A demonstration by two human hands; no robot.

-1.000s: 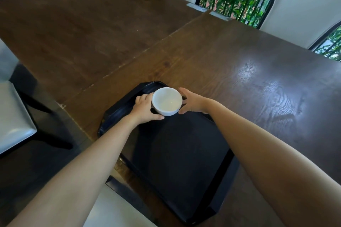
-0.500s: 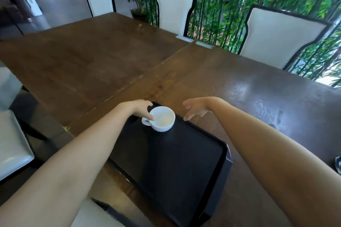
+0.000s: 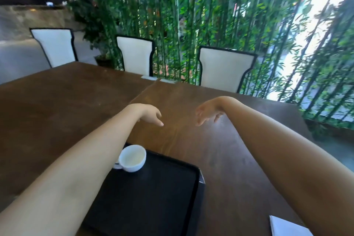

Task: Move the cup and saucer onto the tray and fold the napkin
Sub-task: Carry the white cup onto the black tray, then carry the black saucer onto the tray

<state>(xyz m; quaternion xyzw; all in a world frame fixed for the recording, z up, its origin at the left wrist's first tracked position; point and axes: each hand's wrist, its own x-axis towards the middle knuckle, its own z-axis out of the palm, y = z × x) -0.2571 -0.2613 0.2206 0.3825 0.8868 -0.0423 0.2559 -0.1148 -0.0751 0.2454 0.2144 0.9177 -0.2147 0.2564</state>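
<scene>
A white cup (image 3: 132, 158) stands upright in the far left corner of the black tray (image 3: 153, 201), its handle partly hidden behind my left forearm. Both hands hover over the bare wood beyond the tray. My left hand (image 3: 148, 114) is empty with its fingers hanging loose and apart. My right hand (image 3: 207, 113) is also empty, fingers spread. A white napkin (image 3: 285, 227) shows its corner at the bottom right edge. No saucer is in view.
The long brown table (image 3: 220, 149) runs left and back, with a seam down its middle. Three white chairs (image 3: 225, 68) with black trim stand at the far side before a bamboo screen.
Both hands let go of the cup and lifted away past the tray's far edge. The view tilted up, so the tray and cup now sit lower in the frame.
</scene>
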